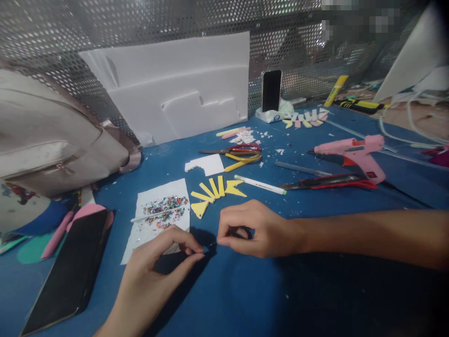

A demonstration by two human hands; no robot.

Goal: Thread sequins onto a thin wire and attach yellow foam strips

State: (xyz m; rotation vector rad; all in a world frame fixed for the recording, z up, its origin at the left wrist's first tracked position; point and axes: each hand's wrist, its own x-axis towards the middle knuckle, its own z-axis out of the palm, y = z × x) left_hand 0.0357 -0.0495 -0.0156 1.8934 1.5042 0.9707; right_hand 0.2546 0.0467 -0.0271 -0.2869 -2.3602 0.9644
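My left hand is closed in a pinch at the near edge of a white paper sheet strewn with colourful glitter bits. Just to its right, my right hand also pinches with thumb and forefinger. Between the two sets of fingertips runs a thin pale strand, too small to name surely. Yellow cut strips and pieces lie fanned out beyond the hands. A white pen with green ends rests behind my right hand.
Scissors, a white foam cutout, a utility knife and a pink glue gun lie farther back. A dark phone is at left, near a bag. Another phone stands beside a white board.
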